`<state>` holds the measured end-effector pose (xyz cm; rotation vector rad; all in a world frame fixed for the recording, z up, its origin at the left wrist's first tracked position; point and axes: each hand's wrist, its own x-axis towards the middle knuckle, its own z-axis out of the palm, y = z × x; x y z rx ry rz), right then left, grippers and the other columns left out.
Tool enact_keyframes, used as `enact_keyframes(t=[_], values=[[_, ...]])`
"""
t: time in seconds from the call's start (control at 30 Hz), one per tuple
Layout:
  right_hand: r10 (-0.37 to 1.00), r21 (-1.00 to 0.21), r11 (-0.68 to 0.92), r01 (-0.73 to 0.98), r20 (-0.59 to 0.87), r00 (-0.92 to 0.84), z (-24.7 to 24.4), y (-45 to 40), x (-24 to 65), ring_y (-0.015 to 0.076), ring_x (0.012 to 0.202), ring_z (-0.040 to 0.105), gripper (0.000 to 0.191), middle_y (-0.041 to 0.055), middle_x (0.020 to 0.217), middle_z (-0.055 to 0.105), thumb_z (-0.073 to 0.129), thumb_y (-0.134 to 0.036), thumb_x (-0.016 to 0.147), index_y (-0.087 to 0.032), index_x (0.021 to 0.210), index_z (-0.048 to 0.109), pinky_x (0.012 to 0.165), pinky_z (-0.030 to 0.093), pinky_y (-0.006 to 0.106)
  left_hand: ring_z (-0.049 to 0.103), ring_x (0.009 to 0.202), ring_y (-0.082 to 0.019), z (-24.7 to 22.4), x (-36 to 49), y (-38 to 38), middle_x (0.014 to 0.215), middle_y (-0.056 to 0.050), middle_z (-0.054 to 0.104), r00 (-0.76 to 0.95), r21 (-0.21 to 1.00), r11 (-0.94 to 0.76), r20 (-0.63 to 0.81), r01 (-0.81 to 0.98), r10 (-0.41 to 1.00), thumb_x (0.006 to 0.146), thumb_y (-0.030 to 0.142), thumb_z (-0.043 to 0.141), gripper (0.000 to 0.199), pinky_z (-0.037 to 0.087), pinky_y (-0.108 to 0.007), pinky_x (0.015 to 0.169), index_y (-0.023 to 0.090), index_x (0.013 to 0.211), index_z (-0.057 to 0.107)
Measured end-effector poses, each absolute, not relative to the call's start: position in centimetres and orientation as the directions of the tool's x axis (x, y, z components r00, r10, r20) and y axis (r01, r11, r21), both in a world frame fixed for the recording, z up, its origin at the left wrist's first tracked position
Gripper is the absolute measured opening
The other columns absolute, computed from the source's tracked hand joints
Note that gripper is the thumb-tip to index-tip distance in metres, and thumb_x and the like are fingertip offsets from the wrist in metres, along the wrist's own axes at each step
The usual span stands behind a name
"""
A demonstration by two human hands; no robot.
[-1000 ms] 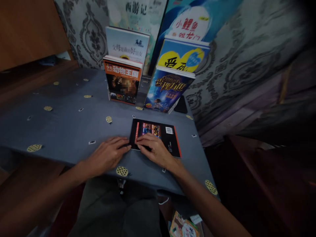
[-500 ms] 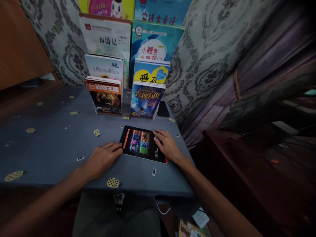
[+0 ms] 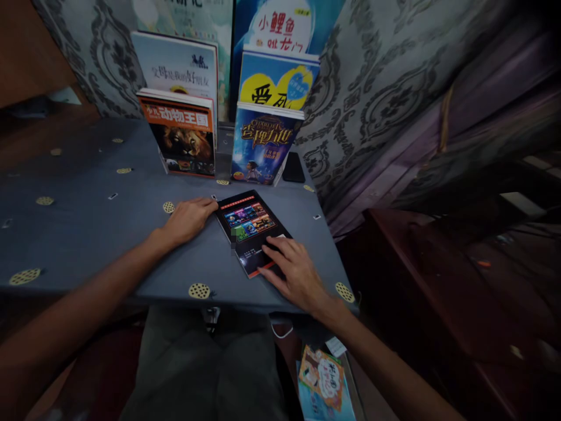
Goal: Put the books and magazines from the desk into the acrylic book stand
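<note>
A black-covered book (image 3: 252, 234) with a grid of colourful pictures lies flat on the tablecloth, turned at an angle to the table's front edge. My right hand (image 3: 295, 272) rests on its lower right part with the fingers spread. At the book's upper left corner, my left hand (image 3: 190, 219) lies on the cloth with its fingers stretched out and their tips touching the edge. Just beyond stand an orange-topped book with a lion (image 3: 186, 137) and a blue book with gold lettering (image 3: 263, 143).
Behind these stand a pale blue book (image 3: 175, 61), a yellow-and-blue book (image 3: 278, 76) and taller ones. A black phone (image 3: 293, 168) lies beside the blue book. More books (image 3: 322, 380) are below the table's right side. A dark red surface (image 3: 438, 292) stands to the right.
The black book has turned clockwise, so its red-lettered strip now faces the standing books. My left hand has moved forward, my right hand nearer to me. The view has tilted down.
</note>
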<state>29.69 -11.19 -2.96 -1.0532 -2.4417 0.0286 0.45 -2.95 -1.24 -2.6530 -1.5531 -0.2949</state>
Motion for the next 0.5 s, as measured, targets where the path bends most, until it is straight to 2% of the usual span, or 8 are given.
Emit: enact_keyframes(t=[0.1,0.27,0.5], values=[[0.595,-0.159,0.8,0.579,0.336,-0.73,-2.0,-11.4,28.9,0.0287,0.114,0.058,0.036,0.0151,0.122,0.067,0.059,-0.039,0.096,-0.015,0.122,0.066,0.094,0.052,0.048,0.063,0.113,-0.025,-1.7,0.4,-3.4,0.121,-0.01,0.068,0.475,0.043,-0.496,0.225,0.867,0.851,0.093,0.01,0.04,0.032,0.053,-0.037,0.09,0.02,0.113,0.063],[0.45,-0.002,0.888,0.459,0.206,-0.869,-0.4,-10.5,27.7,0.0244,0.099,0.063,0.026,0.0123,0.108,0.072,0.058,-0.029,0.097,-0.013,0.114,0.069,0.084,0.056,0.038,0.062,0.112,-0.025,-2.3,0.1,-3.6,0.121,-0.01,0.067,0.454,0.044,-0.476,0.236,0.878,0.859,0.093,0.009,0.039,0.036,0.053,-0.04,0.093,0.019,0.119,0.061],[0.353,0.105,0.93,0.351,0.001,-0.936,0.9,-9.8,27.2,0.0234,0.098,0.064,0.024,0.0131,0.108,0.072,0.048,-0.02,0.101,-0.012,0.113,0.068,0.082,0.055,0.037,0.06,0.117,-0.025,-2.3,0.1,-3.8,0.126,-0.011,0.065,0.459,0.099,-0.498,0.266,0.861,0.847,0.094,0.01,0.038,0.036,0.052,-0.041,0.098,0.017,0.121,0.062]])
